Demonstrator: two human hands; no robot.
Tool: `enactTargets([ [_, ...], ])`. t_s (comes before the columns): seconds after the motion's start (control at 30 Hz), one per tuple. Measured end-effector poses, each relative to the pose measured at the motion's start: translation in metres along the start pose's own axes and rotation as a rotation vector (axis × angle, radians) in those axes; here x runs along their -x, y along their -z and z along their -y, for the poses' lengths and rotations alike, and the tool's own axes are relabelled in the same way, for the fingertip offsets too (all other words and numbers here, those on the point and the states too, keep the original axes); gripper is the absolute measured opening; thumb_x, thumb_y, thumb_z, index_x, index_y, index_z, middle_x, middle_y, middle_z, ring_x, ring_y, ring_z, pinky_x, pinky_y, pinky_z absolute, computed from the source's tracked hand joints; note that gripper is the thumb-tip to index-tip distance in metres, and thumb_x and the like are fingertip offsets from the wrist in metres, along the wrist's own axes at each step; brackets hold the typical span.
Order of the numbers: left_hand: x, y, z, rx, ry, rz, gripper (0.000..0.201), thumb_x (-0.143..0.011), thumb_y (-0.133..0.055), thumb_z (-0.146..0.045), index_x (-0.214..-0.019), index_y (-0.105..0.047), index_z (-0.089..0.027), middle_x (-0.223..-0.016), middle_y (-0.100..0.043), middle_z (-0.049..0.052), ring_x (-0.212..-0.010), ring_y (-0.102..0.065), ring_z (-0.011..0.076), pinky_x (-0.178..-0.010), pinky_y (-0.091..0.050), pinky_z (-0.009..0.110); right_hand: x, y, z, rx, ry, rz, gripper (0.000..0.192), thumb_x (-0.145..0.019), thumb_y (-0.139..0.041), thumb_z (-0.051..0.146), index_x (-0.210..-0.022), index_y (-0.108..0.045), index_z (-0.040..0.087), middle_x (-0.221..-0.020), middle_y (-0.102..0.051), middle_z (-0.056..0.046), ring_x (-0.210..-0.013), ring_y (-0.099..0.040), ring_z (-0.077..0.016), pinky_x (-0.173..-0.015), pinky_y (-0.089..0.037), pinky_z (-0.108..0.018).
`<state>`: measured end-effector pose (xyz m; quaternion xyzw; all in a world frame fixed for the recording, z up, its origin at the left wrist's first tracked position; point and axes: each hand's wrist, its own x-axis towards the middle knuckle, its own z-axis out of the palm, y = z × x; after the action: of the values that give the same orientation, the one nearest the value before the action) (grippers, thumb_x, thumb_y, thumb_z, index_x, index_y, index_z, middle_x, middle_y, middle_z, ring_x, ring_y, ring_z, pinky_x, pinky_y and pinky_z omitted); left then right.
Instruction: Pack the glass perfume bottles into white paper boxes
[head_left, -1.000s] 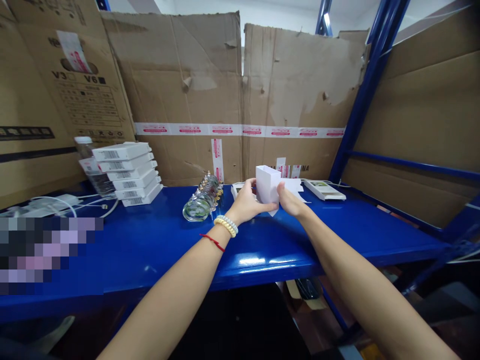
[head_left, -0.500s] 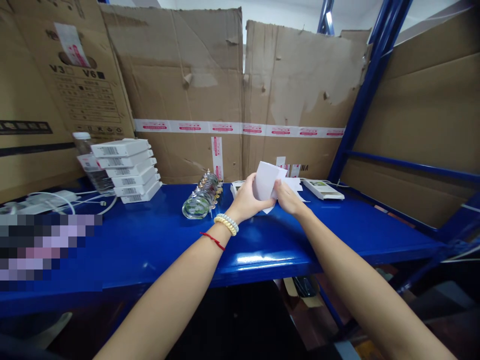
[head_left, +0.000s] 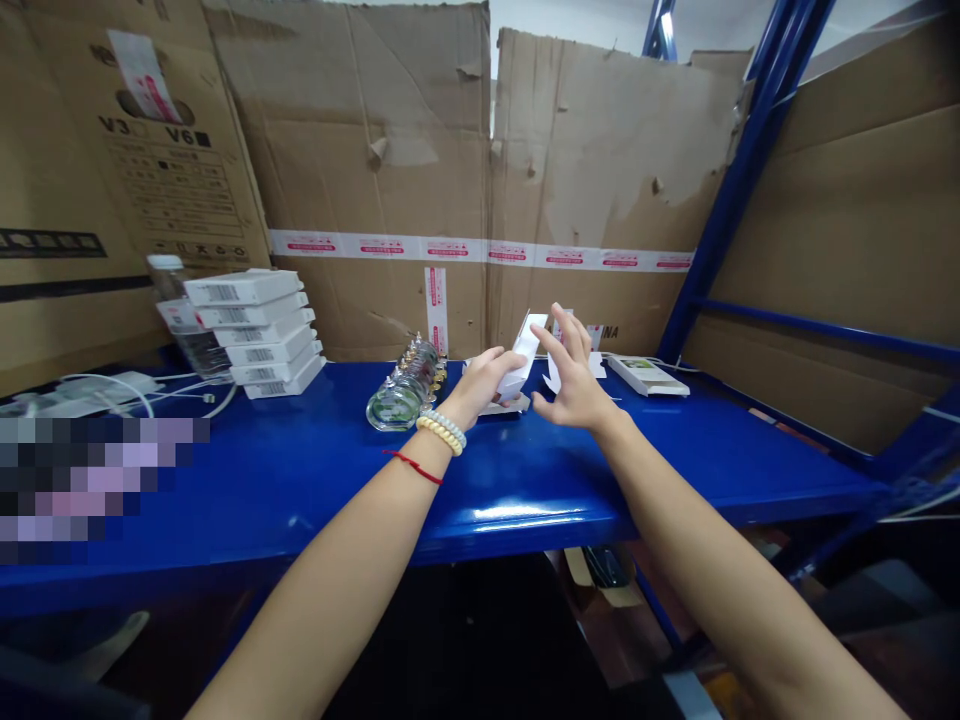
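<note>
Cardboard, plain and white, makes up the small folded box (head_left: 523,352) held over the far middle of a glossy blue shelf (head_left: 315,490). It is a slim, unprinted carton, tilted so its top leans away to the right, and its lower end is hidden inside the fingers that grip it. Just under it lie more flat white pieces (head_left: 499,404) on the shelf.

Readable writing sits elsewhere. The big brown carton (head_left: 112,190) at the left rear is printed "V3" and "V6" beside small tick boxes. White tape with red printing, too small to read, runs across the cardboard wall behind. The letters "NA" show low on that wall, just right of the hands. A stack of white boxes (head_left: 251,330) at the left carries barcode labels on its ends.

The left hand (head_left: 487,380) reaches forward with the arm nearly straight, fingers curled closed around the bottom of the small folded box; a beaded bracelet and a red string circle that wrist. The right hand (head_left: 574,375) hovers just right of the box, palm turned leftward, fingers spread wide and holding nothing. A glass jar (head_left: 405,395) lies on its side just left of the left hand.
</note>
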<state>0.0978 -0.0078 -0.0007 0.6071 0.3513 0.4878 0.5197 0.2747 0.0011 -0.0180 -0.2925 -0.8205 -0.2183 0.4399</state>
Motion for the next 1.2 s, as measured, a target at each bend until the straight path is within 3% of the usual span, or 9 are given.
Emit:
enactTargets([
  [0.1,0.002,0.001,-0.002,0.026,0.055,0.071,0.033,-0.072,-0.063,-0.044,-0.091,-0.061,-0.017,-0.070,-0.060,0.002,-0.060,-0.061,0.0165,-0.051,-0.048,0.027,-0.001,-0.002,0.005,0.027,0.004,0.048,0.084,-0.070,-0.061,0.041,-0.146,-0.028,0.026,-0.159,-0.014,-0.007,-0.145,-0.010,-0.0375,-0.112,-0.018,-0.060],
  [0.27,0.001,0.002,-0.003,-0.048,0.096,0.059,0.045,-0.070,-0.066,-0.057,-0.088,-0.063,-0.016,-0.073,-0.065,0.007,-0.062,-0.062,0.0199,-0.054,-0.050,0.033,-0.001,-0.004,0.005,-0.048,-0.041,0.121,0.078,-0.071,-0.064,0.038,-0.143,-0.035,0.025,-0.149,-0.036,-0.013,-0.140,-0.026,-0.0351,-0.111,-0.024,-0.057],
  [0.43,-0.002,0.005,-0.001,-0.005,0.105,0.045,0.065,-0.070,-0.056,-0.074,-0.097,-0.063,-0.015,-0.074,-0.066,0.009,-0.062,-0.062,0.0204,-0.057,-0.051,0.034,0.000,-0.006,-0.002,-0.025,-0.118,0.057,0.073,-0.072,-0.067,0.045,-0.138,-0.041,0.027,-0.136,-0.046,-0.015,-0.127,-0.039,-0.0360,-0.105,-0.031,-0.057],
  [0.53,-0.005,0.005,0.003,0.023,0.025,0.003,0.067,-0.071,-0.055,-0.074,-0.105,-0.060,-0.016,-0.089,-0.067,0.010,-0.070,-0.064,0.0193,-0.058,-0.050,0.030,0.002,-0.008,-0.006,0.052,-0.213,-0.022,0.063,-0.078,-0.062,0.043,-0.136,-0.044,0.026,-0.126,-0.049,-0.015,-0.119,-0.042,-0.0352,-0.099,-0.035,-0.056],
  [0.63,-0.007,0.003,0.008,-0.012,-0.113,-0.096,0.070,-0.067,-0.069,-0.060,-0.118,-0.051,-0.016,-0.111,-0.063,0.013,-0.088,-0.065,0.0213,-0.068,-0.053,0.030,0.003,-0.011,-0.007,0.104,-0.277,-0.038,0.054,-0.084,-0.055,0.038,-0.135,-0.047,0.023,-0.115,-0.050,-0.015,-0.109,-0.044,-0.0333,-0.095,-0.038,-0.055],
  [0.77,-0.009,-0.002,0.014,-0.059,-0.304,-0.187,0.094,-0.052,-0.085,-0.039,-0.130,-0.037,-0.015,-0.122,-0.058,0.016,-0.107,-0.060,0.0246,-0.090,-0.050,0.036,0.002,-0.014,-0.004,0.044,-0.190,0.038,0.049,-0.087,-0.050,0.031,-0.133,-0.050,0.017,-0.101,-0.052,-0.013,-0.098,-0.047,-0.0291,-0.091,-0.042,-0.050],
  [0.9,-0.008,-0.003,0.018,-0.175,-0.413,-0.146,0.107,-0.048,-0.088,-0.038,-0.137,-0.031,-0.019,-0.128,-0.054,0.017,-0.117,-0.054,0.0268,-0.098,-0.045,0.040,0.001,-0.014,-0.001,-0.097,-0.180,0.075,0.039,-0.087,-0.050,0.032,-0.124,-0.055,0.020,-0.095,-0.050,-0.009,-0.084,-0.052,-0.0236,-0.078,-0.049,-0.040],
  [1.1,-0.008,0.000,0.019,-0.365,-0.465,-0.216,0.089,-0.047,-0.088,-0.037,-0.124,-0.047,-0.016,-0.124,-0.055,0.016,-0.115,-0.054,0.0286,-0.096,-0.045,0.042,-0.002,-0.009,0.003,-0.219,-0.199,0.055,0.026,-0.081,-0.060,0.041,-0.095,-0.062,0.020,-0.079,-0.049,-0.004,-0.067,-0.048,-0.0178,-0.064,-0.046,-0.034],
  [1.2,-0.011,0.003,0.018,-0.343,-0.438,-0.225,0.076,-0.050,-0.085,-0.039,-0.114,-0.051,-0.014,-0.115,-0.059,0.015,-0.108,-0.057,0.0276,-0.090,-0.048,0.040,-0.004,-0.003,0.006,-0.316,-0.213,0.083,0.034,-0.073,-0.068,0.049,-0.091,-0.062,0.020,-0.076,-0.050,-0.002,-0.067,-0.048,-0.0173,-0.063,-0.045,-0.033],
])
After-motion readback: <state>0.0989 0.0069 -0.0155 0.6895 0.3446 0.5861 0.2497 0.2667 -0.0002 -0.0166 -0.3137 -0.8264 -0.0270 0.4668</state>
